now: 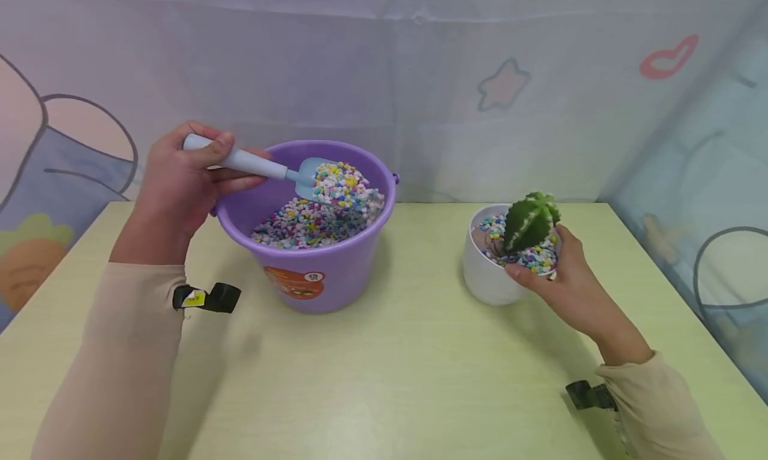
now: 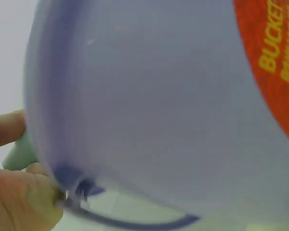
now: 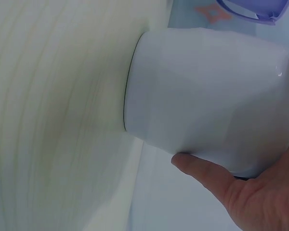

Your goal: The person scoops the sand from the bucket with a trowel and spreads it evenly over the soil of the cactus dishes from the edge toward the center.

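Note:
My left hand (image 1: 186,173) grips the pale handle of a small blue shovel (image 1: 258,165) above a purple bucket (image 1: 318,273). Its scoop is heaped with small multicoloured pebbles (image 1: 342,183), and more of them lie inside the bucket. At the right, my right hand (image 1: 567,287) holds the rim of a white pot (image 1: 489,280), thumb at the front and fingers around the far side. A green ribbed cactus (image 1: 531,223) leans in the pot, with coloured pebbles around it and a bare brownish patch at the left. In the right wrist view the white pot (image 3: 202,96) stands on the table.
Both things stand on a pale wood-look table (image 1: 408,353), the bucket left of centre and the pot to the right. A printed cloth backdrop (image 1: 432,113) hangs close behind the table and along its right side. The bucket's handle (image 2: 135,224) hangs at its side.

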`<action>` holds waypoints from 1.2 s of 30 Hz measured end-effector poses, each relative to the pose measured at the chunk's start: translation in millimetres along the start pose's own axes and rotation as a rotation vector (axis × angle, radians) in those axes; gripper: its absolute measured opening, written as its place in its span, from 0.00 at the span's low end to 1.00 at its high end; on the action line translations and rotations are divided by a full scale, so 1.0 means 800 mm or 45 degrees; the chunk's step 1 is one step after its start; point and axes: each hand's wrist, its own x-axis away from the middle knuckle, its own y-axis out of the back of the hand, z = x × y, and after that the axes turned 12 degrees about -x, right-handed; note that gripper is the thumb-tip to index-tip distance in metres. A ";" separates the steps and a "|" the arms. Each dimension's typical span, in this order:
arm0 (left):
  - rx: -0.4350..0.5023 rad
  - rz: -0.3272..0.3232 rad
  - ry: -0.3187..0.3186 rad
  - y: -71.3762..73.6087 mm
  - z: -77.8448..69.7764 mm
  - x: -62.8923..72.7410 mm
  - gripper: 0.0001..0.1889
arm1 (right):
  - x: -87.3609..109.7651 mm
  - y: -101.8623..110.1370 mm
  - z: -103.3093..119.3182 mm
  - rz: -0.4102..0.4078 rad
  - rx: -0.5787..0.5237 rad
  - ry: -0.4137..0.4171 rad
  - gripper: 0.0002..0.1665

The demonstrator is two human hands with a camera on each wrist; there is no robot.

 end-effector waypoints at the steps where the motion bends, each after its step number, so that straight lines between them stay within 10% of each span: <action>1: 0.032 -0.013 -0.001 0.003 0.001 0.001 0.13 | 0.000 0.000 0.000 -0.006 0.008 0.001 0.60; 18: 0.391 -0.095 -0.095 0.005 0.019 0.009 0.11 | 0.016 0.021 -0.006 0.058 0.057 -0.052 0.65; 36: 0.136 0.027 0.026 -0.119 0.016 -0.004 0.10 | 0.007 -0.017 0.003 -0.002 0.021 -0.106 0.67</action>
